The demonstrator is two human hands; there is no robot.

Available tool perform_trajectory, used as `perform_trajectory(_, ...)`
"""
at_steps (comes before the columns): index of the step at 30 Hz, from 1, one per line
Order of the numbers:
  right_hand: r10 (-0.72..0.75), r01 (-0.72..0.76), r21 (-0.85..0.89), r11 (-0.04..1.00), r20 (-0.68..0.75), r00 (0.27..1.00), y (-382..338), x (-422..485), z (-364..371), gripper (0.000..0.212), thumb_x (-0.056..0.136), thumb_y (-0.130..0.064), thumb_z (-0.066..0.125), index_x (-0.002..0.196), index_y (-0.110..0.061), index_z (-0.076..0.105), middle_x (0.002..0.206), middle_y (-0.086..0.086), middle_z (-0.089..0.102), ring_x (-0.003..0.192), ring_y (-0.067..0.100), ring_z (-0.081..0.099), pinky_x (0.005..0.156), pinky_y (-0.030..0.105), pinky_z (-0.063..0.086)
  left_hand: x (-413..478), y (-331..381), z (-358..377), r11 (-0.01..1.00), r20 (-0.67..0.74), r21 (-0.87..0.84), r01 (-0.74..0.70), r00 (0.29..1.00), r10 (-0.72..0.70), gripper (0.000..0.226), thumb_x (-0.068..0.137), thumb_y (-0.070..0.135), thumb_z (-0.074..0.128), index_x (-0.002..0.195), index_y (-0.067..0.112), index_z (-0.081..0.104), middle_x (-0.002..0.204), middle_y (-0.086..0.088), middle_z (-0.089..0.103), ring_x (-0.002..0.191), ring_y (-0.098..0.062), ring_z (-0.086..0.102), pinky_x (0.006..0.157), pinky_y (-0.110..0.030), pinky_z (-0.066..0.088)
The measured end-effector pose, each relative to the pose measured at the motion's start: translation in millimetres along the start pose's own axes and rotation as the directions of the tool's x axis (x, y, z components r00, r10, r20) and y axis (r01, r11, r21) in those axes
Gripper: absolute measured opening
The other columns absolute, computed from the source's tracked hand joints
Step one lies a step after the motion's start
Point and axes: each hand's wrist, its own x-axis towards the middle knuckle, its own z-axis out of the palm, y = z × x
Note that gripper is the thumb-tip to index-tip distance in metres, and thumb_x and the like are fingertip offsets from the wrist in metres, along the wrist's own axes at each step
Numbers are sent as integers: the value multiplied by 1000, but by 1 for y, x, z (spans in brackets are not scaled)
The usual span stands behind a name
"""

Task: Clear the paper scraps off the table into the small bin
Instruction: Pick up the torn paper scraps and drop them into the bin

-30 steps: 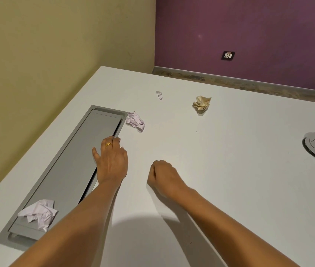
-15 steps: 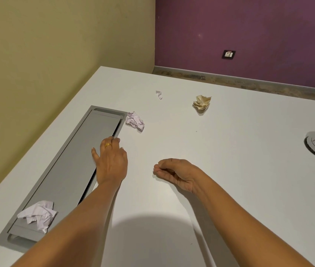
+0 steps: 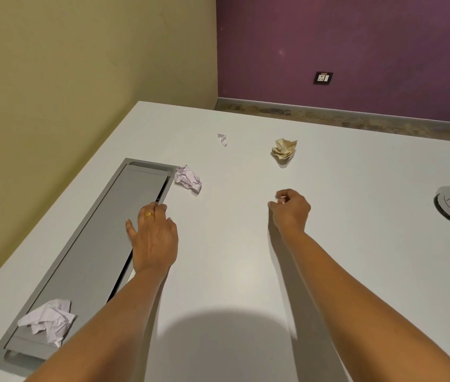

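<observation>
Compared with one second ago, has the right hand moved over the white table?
Yes. The right hand has moved forward and rightward, closer to the tan crumpled paper ball, which stays in place.

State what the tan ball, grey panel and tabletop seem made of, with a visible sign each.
Tan ball: paper, matt; sharp crumpled folds. Grey panel: perhaps painted metal or plastic; flat, even satin surface. Tabletop: likely white laminate; smooth, faint glare.

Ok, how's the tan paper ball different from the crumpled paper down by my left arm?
The tan paper ball is beige and tightly bunched; the lilac paper is pale and looser. The ball sits on the white table, the lilac paper on the grey panel. Both are crumpled.
</observation>
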Motion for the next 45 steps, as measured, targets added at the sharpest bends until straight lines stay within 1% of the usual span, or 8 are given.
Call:
perform_trajectory(9,-46,43,-36,998,-102,994,0,22,12,8,83,-4,67,89,1,67,77,12,63,72,24,57,75,30,50,1,-1,3,1000,5,9,12,1000,-12,32,93,15,42,124,11,48,133,-10,49,128,-26,43,109,-56,25)
perform_trajectory(21,33,-47,-165,985,-86,996,-14,42,15,10,87,-2,58,91,6,63,100,20,66,98,38,63,71,32,45,1,-2,4,1000,-4,12,12,1000,-12,32,92,15,43,123,11,49,132,-10,50,126,-26,45,109,-56,26)
perform_trajectory(26,35,-28,-149,988,42,998,-19,44,19,21,90,-1,46,98,9,63,101,21,65,96,35,62,65,26,40,1,-1,3,1000,1,23,17,1000,-17,32,92,16,43,123,11,49,132,-10,50,127,-26,45,109,-56,27)
perform_trajectory(31,174,-200,82,976,248,953,-49,54,38,29,87,-6,51,58,-5,46,57,6,49,45,16,47,41,21,33,1,-1,3,1000,5,20,24,1000,-24,32,92,16,43,124,12,49,133,-8,50,127,-25,45,109,-55,27)
perform_trajectory(36,171,-319,302,898,429,887,-77,64,64,23,83,9,56,63,-2,56,63,8,55,50,13,53,43,16,48,1,-1,4,999,-4,27,36,999,-36,32,92,17,43,123,13,49,133,-7,50,127,-23,46,109,-54,27)
perform_trajectory(40,51,-202,323,924,421,906,-95,78,79,16,85,7,60,96,-3,62,76,7,59,50,11,61,42,15,53,1,0,5,999,-18,23,44,999,-44,31,91,17,44,122,15,50,131,-6,52,125,-23,48,108,-54,29)
perform_trajectory(43,-117,113,30,993,206,972,-106,91,97,16,80,-2,70,96,-3,71,91,9,68,72,16,66,62,17,55,1,-1,5,998,-4,25,52,999,-52,32,92,19,42,123,17,48,133,-4,49,127,-20,46,110,-53,27)
perform_trajectory(45,-285,309,-135,941,173,943,-114,95,108,18,84,-2,66,101,-4,71,103,13,70,79,17,63,67,15,51,2,-1,6,998,2,14,59,998,-59,32,93,20,40,124,19,47,134,-2,48,128,-18,44,112,-51,25)
